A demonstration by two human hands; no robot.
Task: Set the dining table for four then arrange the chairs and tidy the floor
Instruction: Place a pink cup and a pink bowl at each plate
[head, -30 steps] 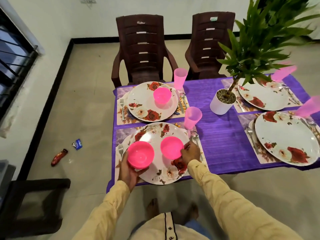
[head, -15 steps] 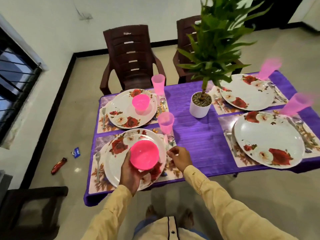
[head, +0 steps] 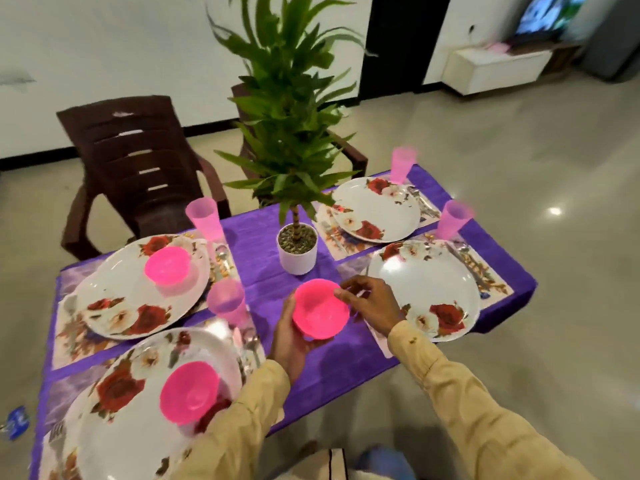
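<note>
From the head view, the left hand (head: 289,336) cups a pink bowl (head: 320,310) from below and from its left side, fingers curled under the base, holding it just above the purple tablecloth (head: 346,362) near the table's middle. The right hand (head: 374,303) reaches to the same bowl, and its fingertips (head: 341,293) pinch the far right rim. Both sleeves are pale yellow.

4 floral plates lie on placemats. The near-left plate (head: 114,445) carries a second bowl (head: 189,391), blurred, and the far-left plate (head: 114,282) carries a third bowl (head: 167,265). The near-right plate (head: 426,282) lies just beside the right hand, and the far-right plate (head: 377,206) lies beyond it.

4 pink tumblers stand upright, 1 at each setting: 1 tumbler (head: 204,218) at the far-left plate, another tumbler (head: 227,301) between the 2 left plates, a third tumbler (head: 401,164) at the far-right corner, and a fourth tumbler (head: 453,220) between the 2 right plates.

A white pot (head: 297,252) with a tall green plant stands at the table's centre, just beyond the held bowl.

A brown chair (head: 138,161) stands behind the far-left setting, and another chair (head: 351,157) is mostly hidden by the leaves. A blue wrapper (head: 17,419) lies on the floor at the left edge.
</note>
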